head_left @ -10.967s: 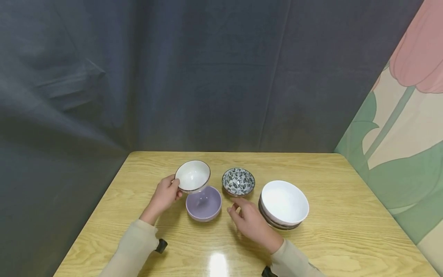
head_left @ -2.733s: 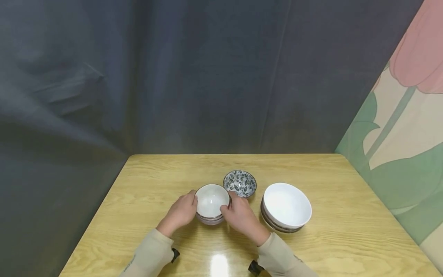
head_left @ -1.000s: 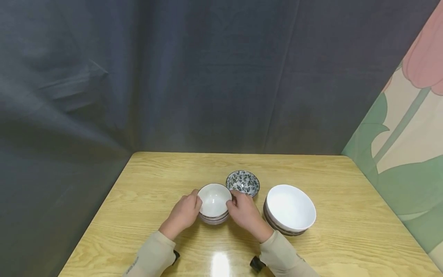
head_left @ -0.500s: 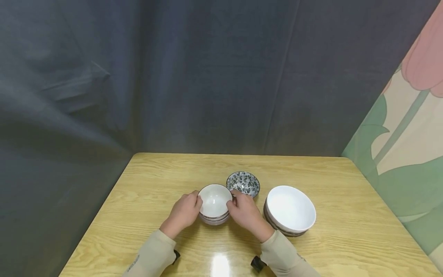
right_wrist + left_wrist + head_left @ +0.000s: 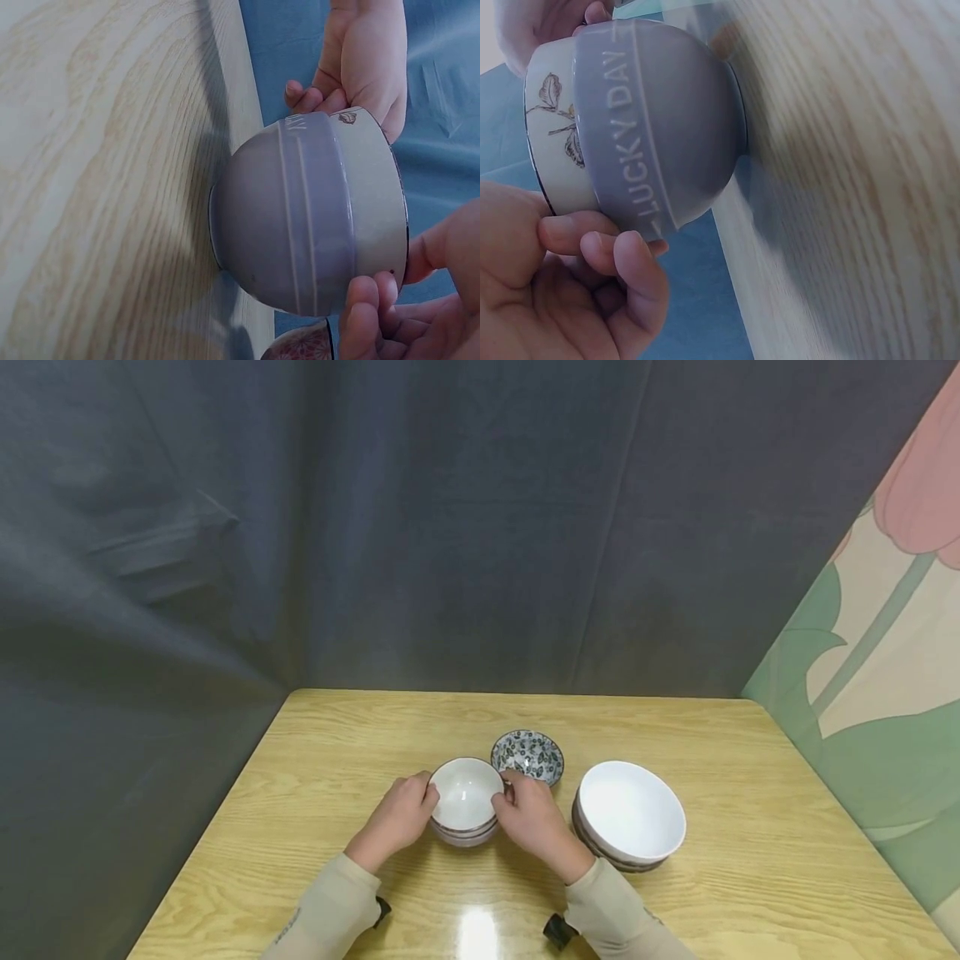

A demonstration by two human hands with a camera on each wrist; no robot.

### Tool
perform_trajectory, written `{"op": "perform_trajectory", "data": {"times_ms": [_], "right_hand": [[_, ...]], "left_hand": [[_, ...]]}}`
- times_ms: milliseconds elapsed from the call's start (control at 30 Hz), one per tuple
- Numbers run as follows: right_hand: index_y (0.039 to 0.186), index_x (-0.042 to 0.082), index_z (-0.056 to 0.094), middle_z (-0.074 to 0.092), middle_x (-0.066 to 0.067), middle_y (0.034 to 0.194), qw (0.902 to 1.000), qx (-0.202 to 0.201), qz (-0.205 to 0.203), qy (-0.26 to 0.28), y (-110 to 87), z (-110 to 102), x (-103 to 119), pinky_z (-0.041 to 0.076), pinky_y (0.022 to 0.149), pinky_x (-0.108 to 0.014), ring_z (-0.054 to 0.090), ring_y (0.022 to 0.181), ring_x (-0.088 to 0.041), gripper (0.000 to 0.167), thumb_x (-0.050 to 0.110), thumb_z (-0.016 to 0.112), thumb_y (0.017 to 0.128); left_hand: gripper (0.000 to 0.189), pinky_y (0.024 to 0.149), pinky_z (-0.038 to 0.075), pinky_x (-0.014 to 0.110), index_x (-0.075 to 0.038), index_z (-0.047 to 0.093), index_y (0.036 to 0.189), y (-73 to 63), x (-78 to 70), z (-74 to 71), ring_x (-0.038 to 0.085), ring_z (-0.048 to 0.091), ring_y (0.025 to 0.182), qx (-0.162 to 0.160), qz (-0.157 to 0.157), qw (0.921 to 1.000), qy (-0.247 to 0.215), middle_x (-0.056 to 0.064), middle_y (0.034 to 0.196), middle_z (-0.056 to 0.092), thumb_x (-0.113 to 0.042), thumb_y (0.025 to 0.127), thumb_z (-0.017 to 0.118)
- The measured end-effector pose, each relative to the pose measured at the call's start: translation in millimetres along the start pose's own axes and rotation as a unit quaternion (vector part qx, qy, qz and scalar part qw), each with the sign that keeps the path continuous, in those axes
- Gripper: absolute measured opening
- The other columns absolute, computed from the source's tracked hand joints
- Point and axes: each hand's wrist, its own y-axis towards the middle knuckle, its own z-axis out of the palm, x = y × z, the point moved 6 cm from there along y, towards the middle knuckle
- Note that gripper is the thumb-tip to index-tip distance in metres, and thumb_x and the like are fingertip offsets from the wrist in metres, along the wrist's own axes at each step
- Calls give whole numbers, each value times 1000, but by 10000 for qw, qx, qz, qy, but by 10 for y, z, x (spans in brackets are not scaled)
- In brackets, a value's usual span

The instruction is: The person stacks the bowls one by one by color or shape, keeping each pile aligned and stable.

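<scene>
A white bowl (image 5: pixel 465 793) with a thin dark rim and brown leaf drawings sits nested in a purple bowl (image 5: pixel 671 112) with raised LUCKY DAY lettering. My left hand (image 5: pixel 399 821) grips the white bowl's rim from the left, thumb over the edge. From the opposite side my right hand (image 5: pixel 532 818) holds the same rim, thumb inside. Both wrist views show fingertips under the white rim, beside the purple wall. The purple bowl's foot is right at the tabletop. Just behind my right hand, a small bowl with a dark leaf pattern (image 5: pixel 528 754) is partly covered by its fingers.
To the right stands a large white bowl (image 5: pixel 633 810) on top of darker bowls (image 5: pixel 611 857), stacked. All of it is on a wooden table (image 5: pixel 337 735). A dark curtain (image 5: pixel 465 527) hangs behind, and a flower-painted wall (image 5: pixel 892 710) rises at the right.
Eleven seconds ago my left hand alone held the white bowl above the purple one. Now it is nested there, gripped by both hands, and the pair is slightly further right. The last second shows hardly any movement.
</scene>
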Motion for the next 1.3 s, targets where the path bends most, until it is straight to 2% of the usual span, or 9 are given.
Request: {"op": "perform_trajectory", "data": {"times_ms": [267,400,567,667,767,900,1033,1133,1300], "right_hand": [[108,-4,68,49,3,65,9999,52,92,73,-9,-13,-25,39,52,-24,44,57,-10,23,10,59,93],[117,-5,66,58,2,64,9991,150,294,249,1,-22,-76,45,54,-27,53,56,-10,31,18,56,99],[125,-4,63,73,-12,91,9977,167,641,106,-1,-30,-134,57,77,-40,69,83,-22,42,29,48,104],[132,-5,58,70,-22,114,9955,165,917,-175,-8,-34,-173,52,93,-50,67,106,-34,52,37,42,106],[134,-6,57,65,-26,123,9929,157,1076,-489,-7,-43,-195,49,98,-55,62,115,-41,57,40,38,106],[108,0,69,71,-19,96,9909,166,1085,-779,12,-51,-182,55,77,-49,68,91,-35,50,40,39,106],[77,12,66,60,-5,68,9917,111,934,-876,43,-40,-169,49,63,-40,59,70,-23,44,35,41,105],[73,14,65,62,-5,69,9928,-28,788,-904,55,-33,-171,50,66,-42,60,71,-23,42,31,43,105],[80,10,68,68,-9,78,9948,-39,703,-734,74,0,-191,52,69,-42,62,74,-23,37,26,45,105]], "left_hand": [[26,59,47,30,7,65,105,13,5,-6,16,53,68,-187,86,9997,122,13,88,67,-8,102,44],[26,54,46,28,7,64,106,27,28,16,15,51,64,-128,55,9999,-48,10,81,63,-9,103,43],[25,52,43,26,6,62,105,22,37,23,14,49,62,-73,94,9999,-87,8,78,61,-8,104,42],[26,52,43,26,7,62,107,11,34,14,14,49,62,-69,103,9999,-93,8,80,61,-8,103,42],[25,50,42,25,6,62,106,2,32,7,13,48,60,-53,90,9999,-116,5,74,57,-8,104,41],[23,51,41,25,4,62,101,-11,39,-2,13,47,60,-91,89,9998,-127,4,72,54,-8,103,42],[24,52,42,25,5,63,106,-24,43,-7,14,48,62,-87,85,9998,-151,7,79,61,-8,103,43],[26,51,42,25,6,62,110,-41,43,-12,13,48,61,-16,76,9998,-182,6,78,60,-8,103,42],[28,50,41,24,7,62,113,-73,44,-22,12,47,59,56,140,9997,-211,5,77,60,-8,104,42]]}}
